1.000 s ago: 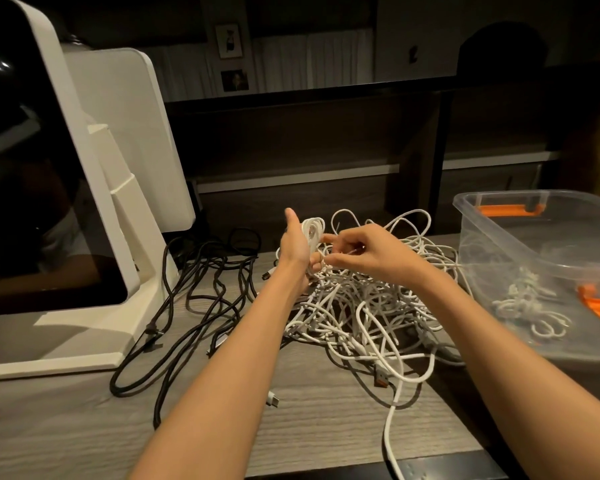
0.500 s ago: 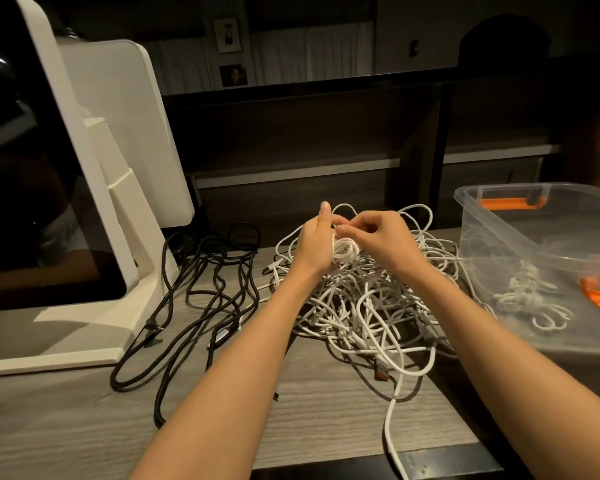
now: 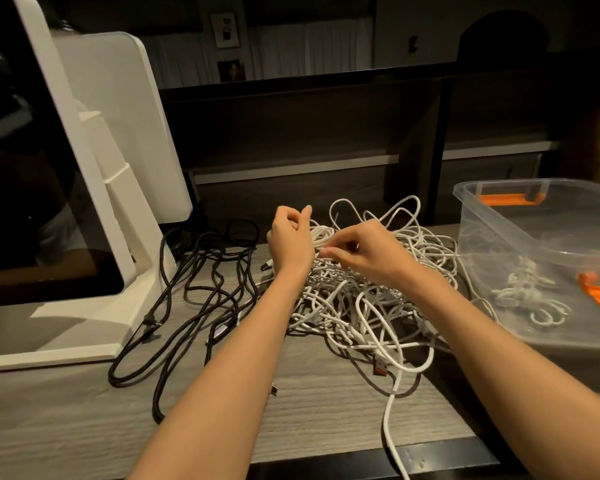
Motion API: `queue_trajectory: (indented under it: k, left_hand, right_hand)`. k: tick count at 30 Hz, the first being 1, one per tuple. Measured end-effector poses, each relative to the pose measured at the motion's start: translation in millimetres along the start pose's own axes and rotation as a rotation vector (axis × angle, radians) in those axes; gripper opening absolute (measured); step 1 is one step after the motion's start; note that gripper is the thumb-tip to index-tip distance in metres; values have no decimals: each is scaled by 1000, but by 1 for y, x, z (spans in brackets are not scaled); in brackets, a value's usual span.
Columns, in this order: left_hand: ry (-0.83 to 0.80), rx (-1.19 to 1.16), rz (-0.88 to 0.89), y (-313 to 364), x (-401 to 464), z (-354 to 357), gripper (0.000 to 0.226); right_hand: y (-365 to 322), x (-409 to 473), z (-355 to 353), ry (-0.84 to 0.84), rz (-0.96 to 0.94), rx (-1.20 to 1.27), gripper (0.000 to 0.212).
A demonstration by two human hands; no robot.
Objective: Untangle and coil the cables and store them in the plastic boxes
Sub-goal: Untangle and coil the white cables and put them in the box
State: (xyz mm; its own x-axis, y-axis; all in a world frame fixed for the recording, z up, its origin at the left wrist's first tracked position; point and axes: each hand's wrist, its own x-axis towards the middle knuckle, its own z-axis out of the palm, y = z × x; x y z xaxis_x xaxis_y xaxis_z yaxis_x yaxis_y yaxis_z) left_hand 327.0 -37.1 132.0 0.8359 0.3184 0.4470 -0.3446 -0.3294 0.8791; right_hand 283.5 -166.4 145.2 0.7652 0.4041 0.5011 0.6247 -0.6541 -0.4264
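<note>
Head view, left hand (image 3: 290, 242) and right hand (image 3: 364, 252) gripping white cable (image 3: 321, 237)

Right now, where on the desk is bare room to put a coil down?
Bare wood lies near the front edge of the desk, between the black cables and the trailing white cable. The white tangle crowds the middle, beside the plastic box.
</note>
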Motion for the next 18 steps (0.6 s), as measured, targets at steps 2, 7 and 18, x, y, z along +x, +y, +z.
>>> queue_trajectory:
  k: [2, 7, 18]
  left_hand:
    - [-37, 55, 117, 1, -4, 0, 22]
    - [-231, 66, 256, 3, -5, 3, 28]
    - [-455, -426, -171, 26, -17, 3, 28]
  right_hand:
    - [2, 0, 3, 127, -11, 68, 15]
    - [8, 3, 4, 371, 100, 214, 24]
    - [19, 2, 2, 177, 275, 382, 20]
